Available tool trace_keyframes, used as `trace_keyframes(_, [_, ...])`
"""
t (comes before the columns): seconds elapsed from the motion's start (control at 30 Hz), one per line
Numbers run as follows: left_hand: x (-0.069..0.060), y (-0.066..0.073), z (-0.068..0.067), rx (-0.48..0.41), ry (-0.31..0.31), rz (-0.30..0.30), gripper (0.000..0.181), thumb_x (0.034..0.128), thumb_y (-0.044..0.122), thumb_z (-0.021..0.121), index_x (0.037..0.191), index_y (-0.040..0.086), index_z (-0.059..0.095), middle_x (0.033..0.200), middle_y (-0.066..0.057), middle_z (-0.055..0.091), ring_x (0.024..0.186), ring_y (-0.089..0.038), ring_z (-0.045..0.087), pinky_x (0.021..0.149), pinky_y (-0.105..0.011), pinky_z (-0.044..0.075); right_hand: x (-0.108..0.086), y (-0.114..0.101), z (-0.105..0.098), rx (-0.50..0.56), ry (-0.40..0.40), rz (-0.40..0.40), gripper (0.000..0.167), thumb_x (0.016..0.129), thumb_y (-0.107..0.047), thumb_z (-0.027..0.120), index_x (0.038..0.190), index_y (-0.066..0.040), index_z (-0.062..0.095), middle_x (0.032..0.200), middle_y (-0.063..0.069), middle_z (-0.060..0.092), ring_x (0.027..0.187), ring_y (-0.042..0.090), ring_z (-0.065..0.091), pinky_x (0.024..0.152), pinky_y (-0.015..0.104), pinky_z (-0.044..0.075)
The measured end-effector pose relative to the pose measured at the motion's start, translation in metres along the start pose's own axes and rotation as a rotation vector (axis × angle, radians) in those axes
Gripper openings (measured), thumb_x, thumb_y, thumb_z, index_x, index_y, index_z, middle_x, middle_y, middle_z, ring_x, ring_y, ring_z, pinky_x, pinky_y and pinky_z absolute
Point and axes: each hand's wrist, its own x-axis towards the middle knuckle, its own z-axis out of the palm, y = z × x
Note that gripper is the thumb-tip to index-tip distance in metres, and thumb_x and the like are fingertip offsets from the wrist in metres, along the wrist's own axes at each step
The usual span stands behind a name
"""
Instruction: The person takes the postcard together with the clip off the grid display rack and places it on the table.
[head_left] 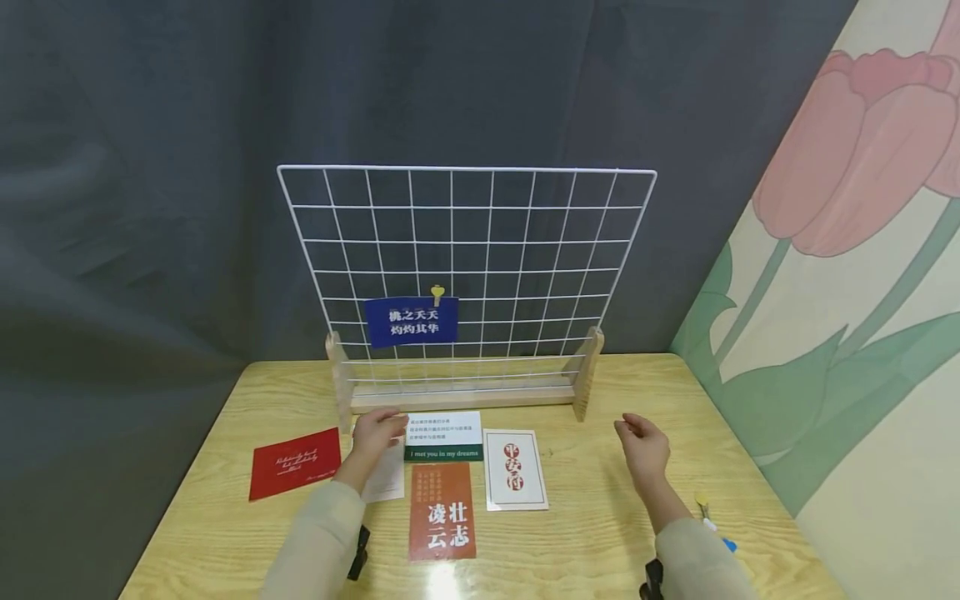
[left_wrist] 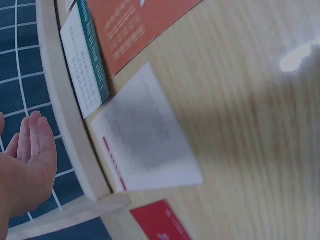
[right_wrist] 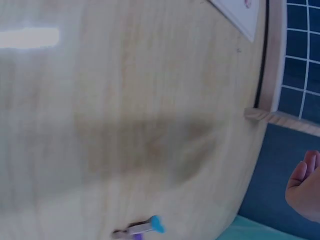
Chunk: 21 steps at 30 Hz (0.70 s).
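My left hand (head_left: 377,437) hovers over a white card (head_left: 387,477) with small print, partly hiding it in the head view. Its fingers are extended and loosely bent, holding nothing. My right hand (head_left: 643,450) is raised over the table's right side, fingers loosely curled, with nothing seen in them. A blue card (head_left: 412,333) with white characters hangs on a white wire grid (head_left: 465,170), fixed by a yellow clip (head_left: 437,293). Beside the left hand lie a white-and-green card (head_left: 444,433) and an orange-red card (head_left: 441,512); a white card with red characters (head_left: 516,492) is further right.
A wooden base (head_left: 465,402) holds the grid upright at the table's back. A red card (head_left: 295,463) lies at the left. Several small clips (right_wrist: 145,227), one blue, lie near the right edge. A dark curtain (head_left: 465,83) hangs behind; a tulip-painted wall (head_left: 862,250) stands at the right.
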Motion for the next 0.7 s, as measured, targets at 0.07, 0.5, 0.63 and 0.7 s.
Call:
trace_keyframes(0.07, [0.002,0.006,-0.005,0.022,0.018,0.013,0.028,0.0787,0.004,0.059,0.103,-0.009,0.056,0.09,-0.02,0.061,0.073,-0.024,0.06,0.066,-0.038,0.05,0.004,-0.006,0.005,0.005,-0.005,-0.011,0.029,0.086,-0.013,0.053,0.107,0.007,0.054,0.094,0.017,0.056,0.08,0.018,0.05,0.059,0.01,0.041])
trace_keyframes(0.5, [0.014,0.042,-0.034,-0.006,0.057,0.073,0.031,0.08,0.003,0.058,0.107,-0.01,0.053,0.098,-0.022,0.058,0.077,-0.022,0.06,0.058,-0.02,0.047,0.026,-0.048,0.029,0.094,-0.002,-0.089,0.025,0.083,-0.008,0.056,0.103,0.007,0.057,0.09,0.016,0.058,0.074,0.011,0.049,0.058,0.011,0.041])
trace_keyframes(0.63, [0.016,0.053,-0.039,-0.039,0.073,0.096,0.03,0.0794,0.0,0.057,0.107,-0.012,0.052,0.1,-0.024,0.057,0.073,-0.015,0.059,0.058,-0.019,0.047,0.031,-0.061,0.035,0.127,0.009,-0.12,0.024,0.081,-0.004,0.057,0.101,0.009,0.057,0.088,0.018,0.058,0.07,0.007,0.049,0.058,0.009,0.041])
trace_keyframes(0.7, [0.018,0.058,-0.041,-0.049,0.076,0.104,0.031,0.0796,0.0,0.056,0.107,-0.013,0.051,0.101,-0.025,0.056,0.07,-0.011,0.058,0.058,-0.019,0.047,0.032,-0.068,0.039,0.143,0.013,-0.136,0.024,0.08,-0.002,0.057,0.101,0.01,0.058,0.088,0.019,0.058,0.069,0.006,0.05,0.058,0.009,0.041])
